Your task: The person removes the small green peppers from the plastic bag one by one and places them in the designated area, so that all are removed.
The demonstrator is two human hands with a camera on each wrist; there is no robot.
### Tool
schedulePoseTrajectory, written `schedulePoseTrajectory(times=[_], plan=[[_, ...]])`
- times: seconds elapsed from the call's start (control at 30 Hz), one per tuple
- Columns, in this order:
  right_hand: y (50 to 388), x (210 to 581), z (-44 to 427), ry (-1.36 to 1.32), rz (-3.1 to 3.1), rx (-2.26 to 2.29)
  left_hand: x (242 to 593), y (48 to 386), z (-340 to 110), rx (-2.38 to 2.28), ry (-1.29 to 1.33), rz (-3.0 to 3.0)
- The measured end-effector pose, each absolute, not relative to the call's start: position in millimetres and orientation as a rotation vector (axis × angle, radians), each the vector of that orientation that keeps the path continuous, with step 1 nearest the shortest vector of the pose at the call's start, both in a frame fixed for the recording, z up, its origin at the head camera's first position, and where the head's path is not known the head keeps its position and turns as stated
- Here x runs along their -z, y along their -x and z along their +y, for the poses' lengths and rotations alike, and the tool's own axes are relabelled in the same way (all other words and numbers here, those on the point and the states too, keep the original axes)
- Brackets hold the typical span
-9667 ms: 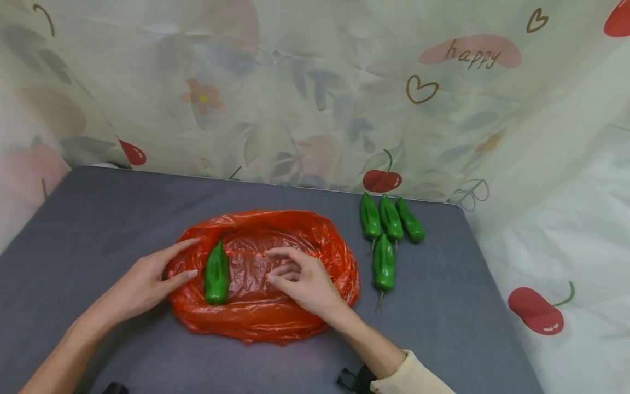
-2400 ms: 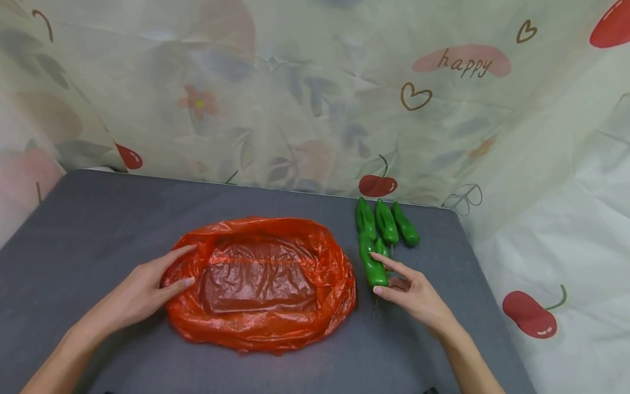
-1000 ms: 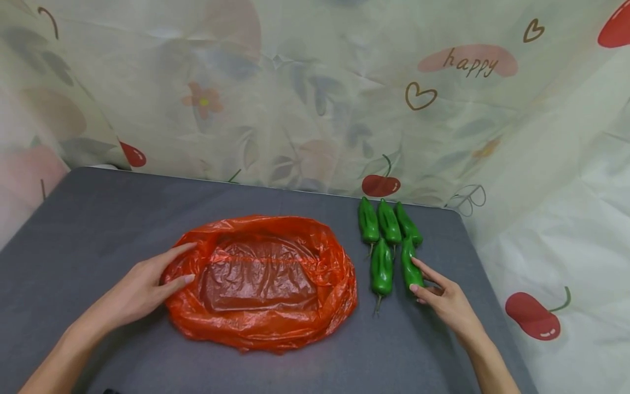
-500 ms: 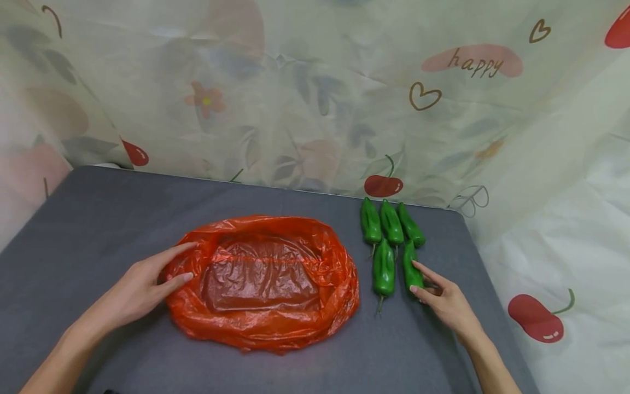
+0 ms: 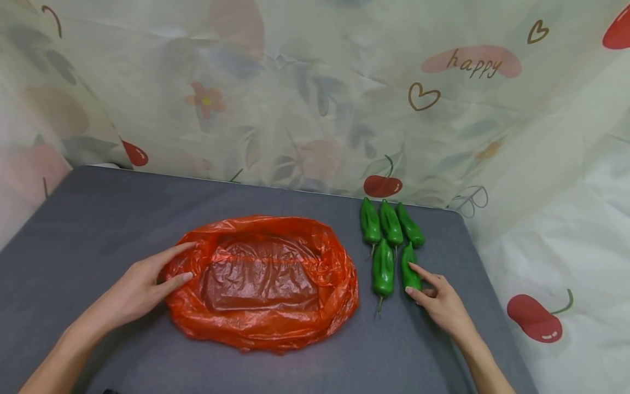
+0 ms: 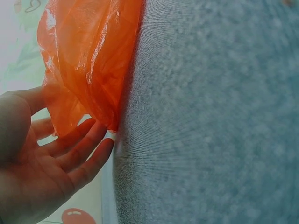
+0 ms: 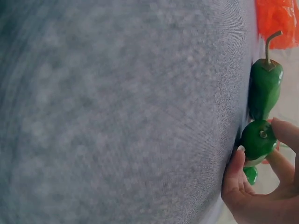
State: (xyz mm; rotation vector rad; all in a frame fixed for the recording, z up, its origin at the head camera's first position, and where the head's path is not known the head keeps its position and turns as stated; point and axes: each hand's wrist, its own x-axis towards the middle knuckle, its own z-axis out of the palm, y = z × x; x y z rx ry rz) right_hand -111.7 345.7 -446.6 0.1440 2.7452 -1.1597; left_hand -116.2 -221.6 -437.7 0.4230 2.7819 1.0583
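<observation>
An orange-red plastic bag [image 5: 266, 328] lies spread on the table, its mouth up; no pepper shows inside it. My left hand [image 5: 140, 287] holds its left side, thumb and index finger over the rim and the other fingers outside, as the left wrist view shows. To the right of the bag, my right hand [image 5: 445, 303] pinches a green pepper [image 5: 409, 265] between thumb and fingers, low against the tabletop. Beside that pepper lies another green pepper [image 5: 383, 268], its stem toward me. In the right wrist view the pinched pepper [image 7: 257, 140] shows its end.
Behind these two peppers, a row of three more green peppers [image 5: 390, 221] lies near the table's back edge. The table [image 5: 162, 202] has a grey cloth surface. A patterned curtain [image 5: 295, 82] hangs behind it and down the right side.
A pepper lay inside the bag earliest; later my right hand held one over the front pepper, then brought it to that pepper's right. Lately it slid slightly toward me. My left hand stayed put.
</observation>
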Motion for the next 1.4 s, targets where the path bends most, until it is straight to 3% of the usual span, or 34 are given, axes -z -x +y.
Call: schedulePoseTrajectory(times=[0.53, 0.9, 1.4], plan=[[111.4, 442.7, 352.2, -0.142, 2.830, 1.141, 438.5, 115.1, -223.5, -1.104, -0.502, 2.873], [110.1, 428.3, 343.4, -0.182, 2.920, 1.074, 433.1, 110.9, -231.7, -1.184, -0.412, 2.893], [121.6, 425.0, 316.3, 0.108, 3.057, 1.001, 431.6, 117.6, -243.1, -1.157, -0.361, 3.018]])
